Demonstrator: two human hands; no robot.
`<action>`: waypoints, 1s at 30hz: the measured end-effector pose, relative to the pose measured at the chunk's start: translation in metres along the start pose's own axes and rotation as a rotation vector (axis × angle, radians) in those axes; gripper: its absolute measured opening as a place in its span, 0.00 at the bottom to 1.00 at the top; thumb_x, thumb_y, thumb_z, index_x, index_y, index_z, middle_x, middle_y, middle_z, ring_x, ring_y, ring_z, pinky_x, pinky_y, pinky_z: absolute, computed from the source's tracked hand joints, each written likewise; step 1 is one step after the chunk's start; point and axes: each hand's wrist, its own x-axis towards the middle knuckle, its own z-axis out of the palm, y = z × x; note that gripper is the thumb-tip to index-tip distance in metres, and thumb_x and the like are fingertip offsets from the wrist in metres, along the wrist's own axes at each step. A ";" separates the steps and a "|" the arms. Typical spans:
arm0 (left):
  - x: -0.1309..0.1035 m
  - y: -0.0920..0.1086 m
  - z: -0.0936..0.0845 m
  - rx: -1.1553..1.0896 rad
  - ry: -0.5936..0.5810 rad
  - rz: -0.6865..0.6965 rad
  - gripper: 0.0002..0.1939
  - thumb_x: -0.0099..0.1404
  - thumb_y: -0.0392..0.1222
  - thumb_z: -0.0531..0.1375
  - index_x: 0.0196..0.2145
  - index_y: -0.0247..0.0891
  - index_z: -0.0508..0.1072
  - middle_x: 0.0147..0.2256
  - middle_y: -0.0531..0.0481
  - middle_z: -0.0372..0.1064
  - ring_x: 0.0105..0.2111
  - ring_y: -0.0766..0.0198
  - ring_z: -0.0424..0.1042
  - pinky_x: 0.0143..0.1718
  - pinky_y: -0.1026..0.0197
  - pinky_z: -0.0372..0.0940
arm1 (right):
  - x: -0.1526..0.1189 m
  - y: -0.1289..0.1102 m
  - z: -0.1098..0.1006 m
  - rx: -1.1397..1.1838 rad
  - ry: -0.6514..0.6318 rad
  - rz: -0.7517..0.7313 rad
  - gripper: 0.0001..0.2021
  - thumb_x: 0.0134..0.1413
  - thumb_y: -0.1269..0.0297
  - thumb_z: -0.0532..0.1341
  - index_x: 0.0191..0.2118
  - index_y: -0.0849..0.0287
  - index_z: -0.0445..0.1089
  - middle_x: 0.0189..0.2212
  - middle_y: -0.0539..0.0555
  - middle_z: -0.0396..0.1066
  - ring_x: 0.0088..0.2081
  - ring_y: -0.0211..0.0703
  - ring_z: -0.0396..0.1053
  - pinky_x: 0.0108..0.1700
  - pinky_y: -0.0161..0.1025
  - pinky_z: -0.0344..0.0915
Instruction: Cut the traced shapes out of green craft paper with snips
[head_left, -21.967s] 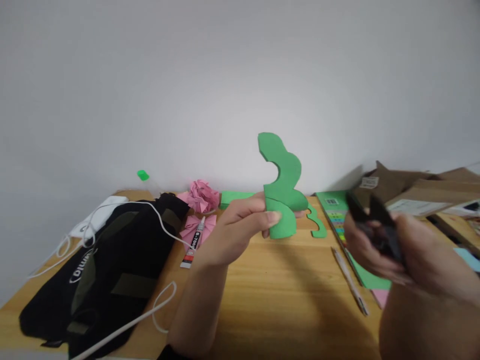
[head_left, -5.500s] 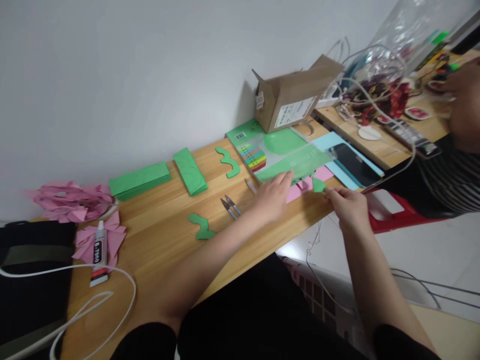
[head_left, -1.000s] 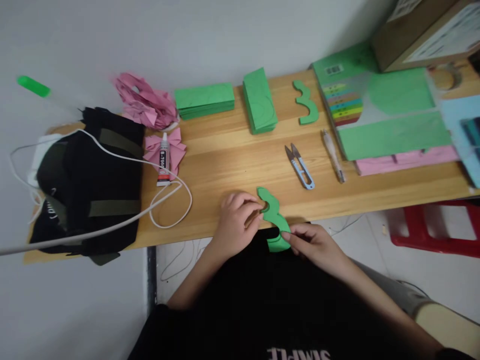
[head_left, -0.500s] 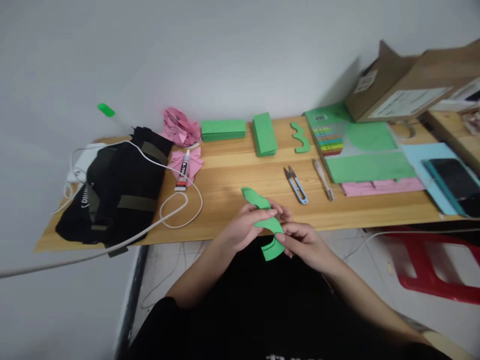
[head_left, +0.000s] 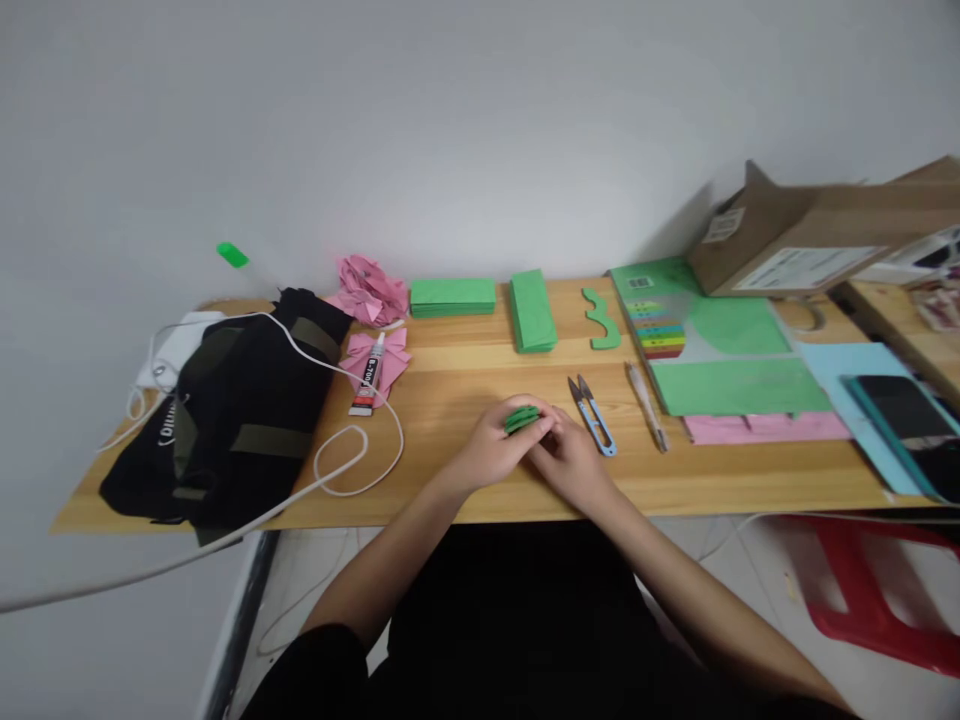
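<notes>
Over the table's front part, my left hand (head_left: pixel 496 445) is closed round a green paper piece (head_left: pixel 521 419), whose folded upper edge shows above the fingers. My right hand (head_left: pixel 574 460) touches the left one from the right, its fingers curled in; whatever they grip is hidden. Just right of my hands lie blue-handled snips (head_left: pixel 592 415), blades pointing away, and a pen (head_left: pixel 646 405). Farther back are a flat green stack (head_left: pixel 453 297), a second green stack (head_left: pixel 533 312) and a wavy green cutout (head_left: pixel 600 320).
On the left, a black bag (head_left: pixel 247 400), a white cable (head_left: pixel 403 430), a glue tube (head_left: pixel 368 375) and crumpled pink paper (head_left: pixel 369 290). To the right, a green paper pack (head_left: pixel 697 290), a cardboard box (head_left: pixel 810 225) and a phone (head_left: pixel 911 410). A red stool (head_left: pixel 855 590) stands below.
My hands have come together over the table, and the wavy green piece that was stretched between them is now bunched and mostly covered. The table appears lower in view.
</notes>
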 end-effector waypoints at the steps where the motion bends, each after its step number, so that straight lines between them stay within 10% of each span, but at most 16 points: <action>1: 0.001 -0.004 0.000 0.028 0.006 0.016 0.08 0.65 0.44 0.62 0.31 0.38 0.73 0.32 0.49 0.74 0.38 0.60 0.74 0.49 0.53 0.68 | 0.002 0.004 0.003 -0.008 0.017 -0.012 0.08 0.55 0.66 0.58 0.39 0.58 0.72 0.34 0.58 0.75 0.38 0.52 0.73 0.40 0.47 0.70; 9: -0.004 -0.020 0.000 0.164 0.009 0.050 0.05 0.67 0.39 0.59 0.34 0.40 0.74 0.47 0.44 0.70 0.52 0.58 0.70 0.61 0.47 0.61 | -0.003 0.007 0.015 -0.057 0.084 -0.084 0.16 0.58 0.66 0.56 0.50 0.54 0.74 0.47 0.60 0.76 0.51 0.56 0.72 0.52 0.54 0.70; 20: -0.005 -0.007 0.003 0.062 -0.001 -0.089 0.10 0.69 0.44 0.57 0.36 0.39 0.77 0.51 0.43 0.73 0.55 0.55 0.71 0.62 0.47 0.62 | -0.012 -0.003 0.010 -0.184 0.069 0.065 0.14 0.57 0.61 0.55 0.44 0.56 0.74 0.39 0.62 0.78 0.42 0.59 0.75 0.43 0.53 0.71; 27: 0.006 -0.017 -0.007 -0.054 0.047 -0.195 0.26 0.63 0.49 0.65 0.56 0.40 0.70 0.57 0.38 0.71 0.56 0.52 0.71 0.55 0.48 0.66 | 0.043 0.002 -0.061 -0.378 0.053 0.348 0.10 0.64 0.62 0.56 0.41 0.60 0.72 0.27 0.54 0.76 0.31 0.49 0.75 0.33 0.41 0.70; 30: 0.012 -0.023 -0.013 -0.093 0.066 -0.240 0.20 0.62 0.51 0.65 0.48 0.39 0.76 0.51 0.40 0.76 0.52 0.53 0.74 0.54 0.49 0.67 | 0.096 0.018 -0.097 -0.497 0.033 0.525 0.12 0.66 0.59 0.61 0.49 0.61 0.72 0.44 0.56 0.75 0.42 0.46 0.75 0.44 0.47 0.73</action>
